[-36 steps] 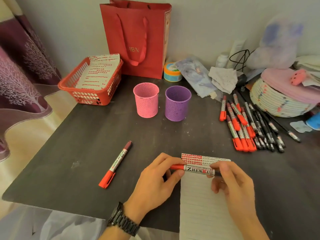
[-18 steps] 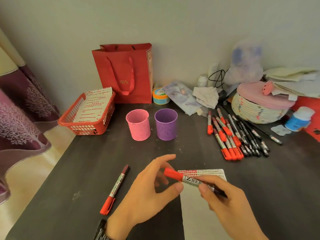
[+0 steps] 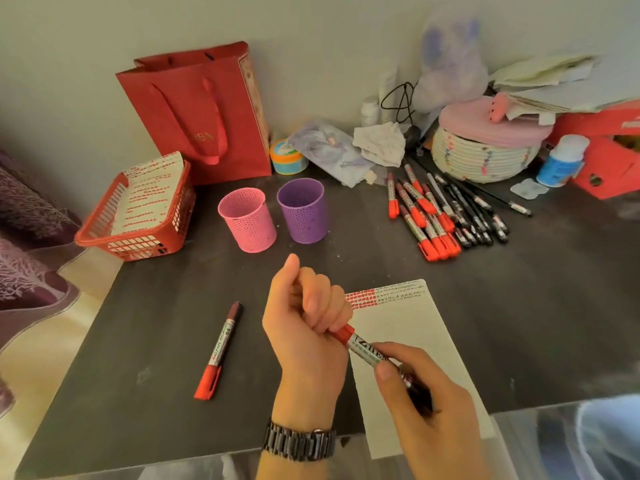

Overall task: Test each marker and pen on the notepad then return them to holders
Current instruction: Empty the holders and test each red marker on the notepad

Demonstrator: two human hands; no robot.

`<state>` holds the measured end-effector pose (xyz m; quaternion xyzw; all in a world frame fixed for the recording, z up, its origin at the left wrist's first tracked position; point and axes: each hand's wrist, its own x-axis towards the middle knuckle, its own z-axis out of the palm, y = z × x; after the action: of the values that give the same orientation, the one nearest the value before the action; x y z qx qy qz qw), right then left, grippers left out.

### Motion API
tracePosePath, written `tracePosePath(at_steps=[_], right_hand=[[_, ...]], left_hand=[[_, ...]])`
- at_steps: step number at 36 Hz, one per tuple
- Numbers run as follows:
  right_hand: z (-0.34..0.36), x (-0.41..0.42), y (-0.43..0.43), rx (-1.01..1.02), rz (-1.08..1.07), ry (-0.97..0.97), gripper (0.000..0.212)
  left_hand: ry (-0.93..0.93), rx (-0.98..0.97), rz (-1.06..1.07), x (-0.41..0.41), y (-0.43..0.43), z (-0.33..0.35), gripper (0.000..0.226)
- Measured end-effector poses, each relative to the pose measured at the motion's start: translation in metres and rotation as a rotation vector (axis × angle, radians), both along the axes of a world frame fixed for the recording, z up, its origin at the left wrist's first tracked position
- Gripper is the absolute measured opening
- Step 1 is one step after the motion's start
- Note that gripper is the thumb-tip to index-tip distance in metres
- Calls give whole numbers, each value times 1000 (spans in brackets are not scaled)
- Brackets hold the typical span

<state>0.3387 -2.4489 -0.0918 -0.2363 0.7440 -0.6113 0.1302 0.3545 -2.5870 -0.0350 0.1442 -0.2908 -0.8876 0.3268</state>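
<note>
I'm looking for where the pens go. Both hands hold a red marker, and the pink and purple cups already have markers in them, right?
Not quite. The left hand and right hand do hold the red marker, but the head view shows no markers in the pink cup or purple cup.

One wide-angle camera sits on the person's head, above the near edge of the tabletop (image 3: pixel 526 320); it faces forward and down toward the wall (image 3: pixel 311 26) behind; the left hand (image 3: pixel 304 327) and right hand (image 3: pixel 429 414) lie closest, low in frame; the far clutter appears smaller, and the edges bow outward.
</note>
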Motion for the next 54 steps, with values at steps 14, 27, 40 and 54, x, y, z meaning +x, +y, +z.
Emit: tracePosePath(at_steps=[14,27,40,54], right_hand=[[8,31,7,-93,-106,-46,14],[13,-2,-1,-10,165,-32,18],[13,-23,-38,233,518,222,45],[-28,16,-111,651,578,485,81]], left_hand=[[-37,61,-49,11,13,-5,53],[-304,-458,-53,28,-12,-5,44],[-991,-1314,-405,130,-60,-16,17],[-1564,-1067,257,179,-135,-67,26]])
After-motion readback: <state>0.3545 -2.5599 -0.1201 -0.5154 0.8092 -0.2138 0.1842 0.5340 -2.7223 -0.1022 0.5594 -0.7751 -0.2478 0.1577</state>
